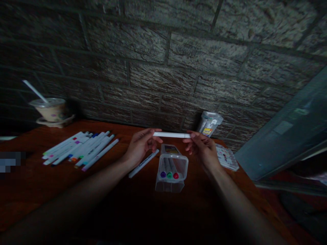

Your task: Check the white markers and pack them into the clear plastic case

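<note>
A white marker (171, 134) is held level between my two hands, above the table. My left hand (140, 145) pinches its left end, and my right hand (204, 147) pinches the right end, near a thin dark seam. Below it lies a clear plastic case (158, 186), its near end towards me, with a purple-, a green- and a red-tipped marker (169, 175) inside. Beside my left wrist, a loose white marker (143, 164) with dark lettering rests slantwise on the wood. Further left, several white markers (84, 146) with coloured ends lie in a loose pile.
On the wooden table (112, 200), a lidded drink cup (51, 109) with a straw stands at the far left. A clear container (210, 123) with a yellow label is by the brick wall (153, 75). A flat patterned case (227, 157) lies near the right edge.
</note>
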Action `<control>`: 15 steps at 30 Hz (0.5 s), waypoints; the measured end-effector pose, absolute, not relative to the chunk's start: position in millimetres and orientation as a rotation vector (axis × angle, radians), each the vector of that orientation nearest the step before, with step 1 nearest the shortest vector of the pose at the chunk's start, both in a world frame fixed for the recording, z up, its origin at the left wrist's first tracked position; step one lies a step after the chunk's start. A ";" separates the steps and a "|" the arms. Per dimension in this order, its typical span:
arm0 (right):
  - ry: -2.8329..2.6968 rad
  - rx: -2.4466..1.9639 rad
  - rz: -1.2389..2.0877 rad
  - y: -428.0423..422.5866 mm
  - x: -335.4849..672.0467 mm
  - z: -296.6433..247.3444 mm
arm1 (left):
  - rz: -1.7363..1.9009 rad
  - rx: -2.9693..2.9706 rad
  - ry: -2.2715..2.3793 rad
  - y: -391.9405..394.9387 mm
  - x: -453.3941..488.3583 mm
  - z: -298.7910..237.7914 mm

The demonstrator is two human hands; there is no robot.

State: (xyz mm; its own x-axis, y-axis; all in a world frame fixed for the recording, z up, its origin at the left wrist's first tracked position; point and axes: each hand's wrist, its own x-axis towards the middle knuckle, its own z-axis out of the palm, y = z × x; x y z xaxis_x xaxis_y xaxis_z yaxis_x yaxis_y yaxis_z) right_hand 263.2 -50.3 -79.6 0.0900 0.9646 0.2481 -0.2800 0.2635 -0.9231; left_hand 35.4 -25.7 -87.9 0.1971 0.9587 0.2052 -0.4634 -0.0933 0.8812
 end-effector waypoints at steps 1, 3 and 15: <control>-1.069 -0.837 1.094 -50.2 263.1 -80.0 | 1.322 1.076 0.616 -25.8 35.7 -87.7; -1.076 -0.841 1.079 -50.0 263.2 -80.8 | 1.322 1.090 0.621 -25.6 36.0 -87.8; -1.176 -0.900 1.015 -47.1 263.3 -88.2 | 1.354 1.386 0.752 -17.6 35.2 -102.1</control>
